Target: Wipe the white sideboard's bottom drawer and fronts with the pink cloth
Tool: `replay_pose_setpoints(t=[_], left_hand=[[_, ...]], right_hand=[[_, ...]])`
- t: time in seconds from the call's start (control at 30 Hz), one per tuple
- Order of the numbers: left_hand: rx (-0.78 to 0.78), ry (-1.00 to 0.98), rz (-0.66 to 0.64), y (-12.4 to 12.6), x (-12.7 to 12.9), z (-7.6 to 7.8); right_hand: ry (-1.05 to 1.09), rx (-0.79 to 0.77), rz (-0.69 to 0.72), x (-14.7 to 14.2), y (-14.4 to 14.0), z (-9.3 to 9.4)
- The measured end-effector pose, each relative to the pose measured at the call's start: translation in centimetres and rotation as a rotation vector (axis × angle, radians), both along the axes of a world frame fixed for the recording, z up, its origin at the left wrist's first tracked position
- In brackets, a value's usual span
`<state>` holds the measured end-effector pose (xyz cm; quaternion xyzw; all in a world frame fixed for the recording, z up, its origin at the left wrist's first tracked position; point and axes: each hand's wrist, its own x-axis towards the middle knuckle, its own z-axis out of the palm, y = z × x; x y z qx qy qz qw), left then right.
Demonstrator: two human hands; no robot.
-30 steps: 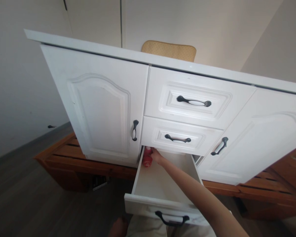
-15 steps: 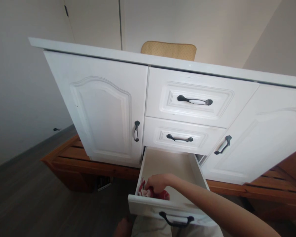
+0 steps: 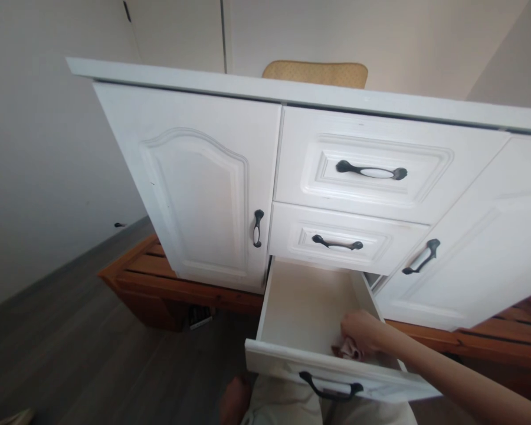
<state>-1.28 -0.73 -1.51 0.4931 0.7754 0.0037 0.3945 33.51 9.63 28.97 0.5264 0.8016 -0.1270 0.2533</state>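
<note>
A pinkish cloth (image 3: 347, 348) is gripped by the right hand (image 3: 361, 332), down inside the open drawer (image 3: 292, 363). It's not lifted out yet, and the 2 drawers above the hand are shut.

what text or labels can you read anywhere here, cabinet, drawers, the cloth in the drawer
None: no word, number, brand or sign is readable.
White cabinet: plain fronts, no lettering.
Open bottom drawer: bare inside and front, nothing written.
Reddish cloth under the right hand: mostly hidden, no print can be made out.
Small dark object under the wooden base: too small and dim to read.
</note>
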Motion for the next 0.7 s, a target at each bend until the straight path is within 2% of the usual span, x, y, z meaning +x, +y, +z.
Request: replay_pose_setpoints(t=[0.1,0.2,0.3,0.4,0.47,0.57,0.7], left_hand=[[-0.002,-0.005,0.010,0.0,0.1,0.4],[0.002,-0.006,0.012,0.0,0.1,0.8],[0.005,0.006,0.012,0.1,0.1,1.0],[-0.001,0.019,0.010,0.1,0.1,1.0],[-0.006,0.015,0.003,0.1,0.0,0.9],[-0.008,0.008,-0.002,0.1,0.0,0.6],[-0.008,0.005,-0.004,0.1,-0.1,0.5]], right_hand=[[0.072,0.265,0.139,-4.8,3.7,0.2],[0.229,0.488,0.137,-9.8,8.4,0.4],[0.227,0.507,0.091,-13.8,11.9,-0.2],[0.224,0.474,0.095,-15.5,13.2,-1.7],[0.224,0.461,0.103,-15.0,13.0,-2.7],[0.193,0.461,0.065,-11.7,11.9,-3.4],[0.100,0.453,-0.067,-4.9,10.9,-1.9]])
